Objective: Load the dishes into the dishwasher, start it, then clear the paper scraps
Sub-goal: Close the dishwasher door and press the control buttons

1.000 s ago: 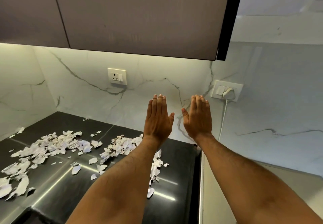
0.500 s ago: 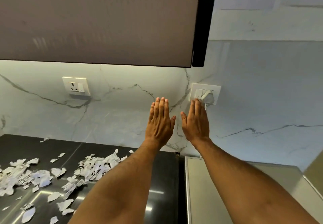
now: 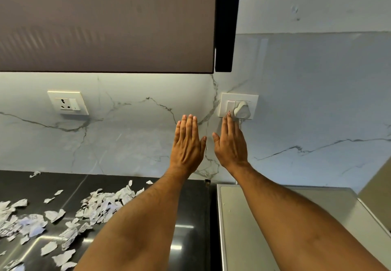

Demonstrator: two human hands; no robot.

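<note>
Both hands raised flat toward the marble wall, fingers straight and pressed together, holding nothing; the left hand [image 3: 187,143] hangs clear of the wall fittings, while the fingertips [image 3: 228,118] of the right hand [image 3: 231,146] lie at the lower edge of the switch [image 3: 230,106], contact not resolvable; the plug [image 3: 242,111] sits just right of those fingertips, its cord dropping behind the hand. The step in hand is judged to be switching on power for the dishwasher, whose presumed top [image 3: 275,217] lies below the right forearm; no dishes are in view. Risks: a flat, broad finger may slip off the rocker and nudge the plug loose, cutting the supply; a light press may leave the switch unthrown, so the machine would not start. The scraps [image 3: 101,205] lie on the dark surface [image 3: 190,217] well below and left of the left fingers; a sweeping forearm could scatter them further.
</note>
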